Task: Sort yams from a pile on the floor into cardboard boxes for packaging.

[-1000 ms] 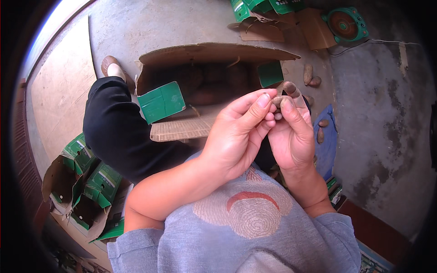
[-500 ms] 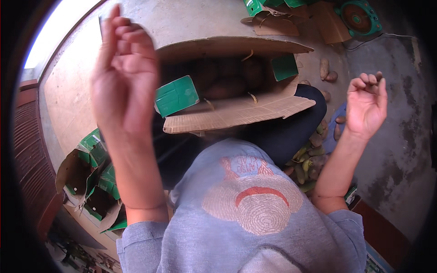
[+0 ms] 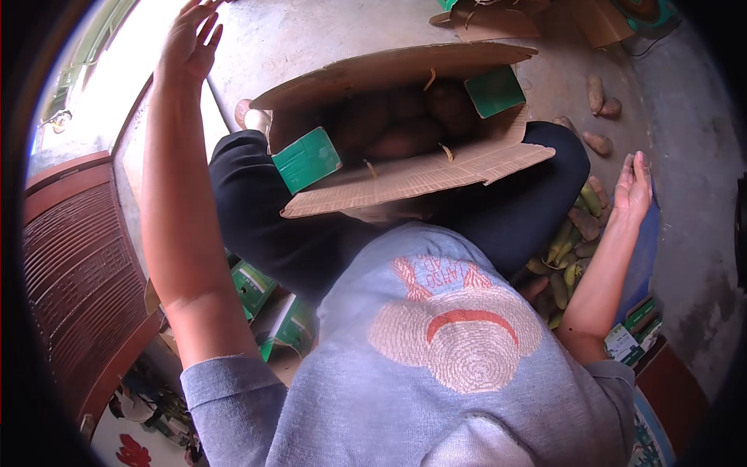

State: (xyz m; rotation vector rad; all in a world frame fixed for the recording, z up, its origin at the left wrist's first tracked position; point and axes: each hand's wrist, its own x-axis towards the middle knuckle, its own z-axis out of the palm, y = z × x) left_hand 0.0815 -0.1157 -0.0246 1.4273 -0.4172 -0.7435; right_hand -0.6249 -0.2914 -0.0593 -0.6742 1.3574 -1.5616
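Two bare hands, well apart, one at each side of the frame. Left hand [image 3: 189, 40] at upper left, arm stretched up, visible fingers bent and parted; fingertips cut by the top edge, so can't tell if gripping anything. Right hand [image 3: 633, 194] at right of frame, open, fingers pointing up and close together. Just beside it, blue sheet [image 3: 644, 253], partly behind the forearm.

Between the hands, apart from both: cardboard box [image 3: 420, 185] at upper middle of the frame. Top open, long flaps tilted outward, small green flaps [image 3: 308, 159] at both ends, pale ties [image 3: 447, 152] through the cardboard. Inside, brown tubers [image 3: 406, 142] in shade; can't count them. Dark-trousered legs [image 3: 250, 183] bent, one on each side of the box. Brown shoe [image 3: 242, 111] just past its upper left corner.

Right of middle, near the right forearm: heap of green and brown tubers [image 3: 559, 289]. Above that, toward upper right, loose brown tubers [image 3: 597, 144] on concrete floor [image 3: 689, 233].

Further out: green cartons [image 3: 254, 289] at lower left, dark red slatted panel [image 3: 85, 249] at left, cardboard pieces [image 3: 498, 22] at upper right, round turquoise unit [image 3: 647, 11] in the top right corner, cut off.
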